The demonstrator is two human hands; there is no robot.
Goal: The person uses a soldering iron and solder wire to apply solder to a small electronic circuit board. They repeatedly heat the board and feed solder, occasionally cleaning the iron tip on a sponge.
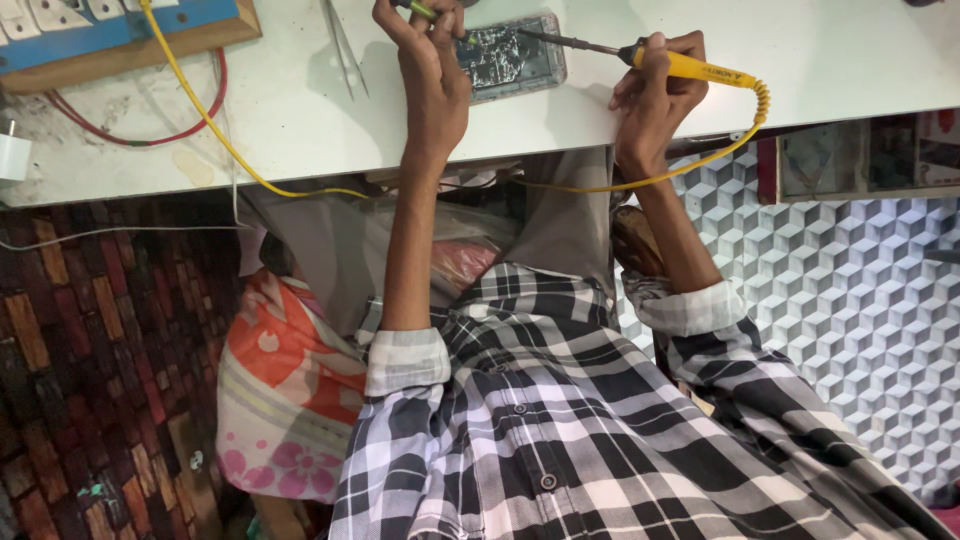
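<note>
An opened phone with its circuit board showing lies on the white table near the top of the view. My right hand grips a yellow-handled soldering iron, whose dark tip reaches left over the board. My left hand is at the phone's left edge and pinches a thin yellow-green tool, partly cut off by the frame edge. Both forearms come out of rolled-up checked sleeves.
Metal tweezers lie left of my left hand. A yellow cord trails across the table and under its edge. A blue socket board sits top left with a red wire. A floral cloth lies below.
</note>
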